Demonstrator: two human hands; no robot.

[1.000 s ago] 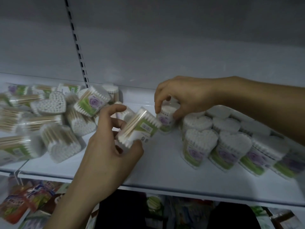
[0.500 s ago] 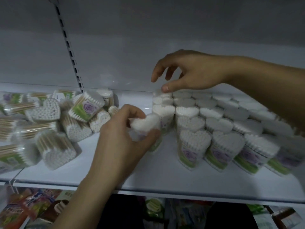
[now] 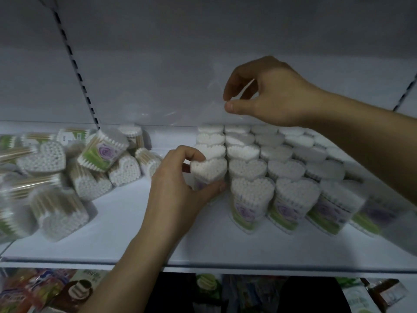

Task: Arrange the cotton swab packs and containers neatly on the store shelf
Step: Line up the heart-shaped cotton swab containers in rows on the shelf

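My left hand (image 3: 178, 195) grips a heart-shaped cotton swab pack (image 3: 208, 170) standing upright at the front of the leftmost row. Upright heart packs (image 3: 252, 193) fill neat rows across the right half of the white shelf (image 3: 140, 236). A jumbled pile of swab packs (image 3: 67, 177) lies on the left, some on their sides, one showing a purple rose label (image 3: 103, 152). My right hand (image 3: 268, 93) hovers above the back rows, fingers loosely curled, thumb and fingertip close together, holding nothing.
The shelf's back wall carries slotted uprights (image 3: 74, 64). A round swab container (image 3: 135, 136) stands at the back of the pile. Below the shelf edge, colourful packaged goods (image 3: 45, 292) fill a lower shelf.
My left hand turned the pack upright and carried it right into the leftmost row. My right hand let go of the back packs and lifted above them.
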